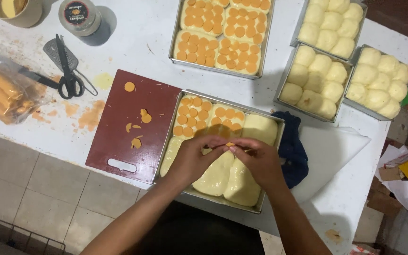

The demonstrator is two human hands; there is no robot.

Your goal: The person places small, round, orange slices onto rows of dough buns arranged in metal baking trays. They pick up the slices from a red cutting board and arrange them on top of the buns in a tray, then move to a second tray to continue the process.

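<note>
Baking tray (172, 133): rectangular, grey metal, lying flat on the white table just right of the dark red cutting board, holding pale, glossy, unbaked dough loaves (259, 128) packed side by side. Sausage slices (195, 116): thin orange rounds laid flat in close rows over the far-left loaves, the near loaves and the far-right one bare. One further orange slice (230, 144): small, pinched between the fingertips of both hands above the middle of the tray, mostly hidden.
</note>
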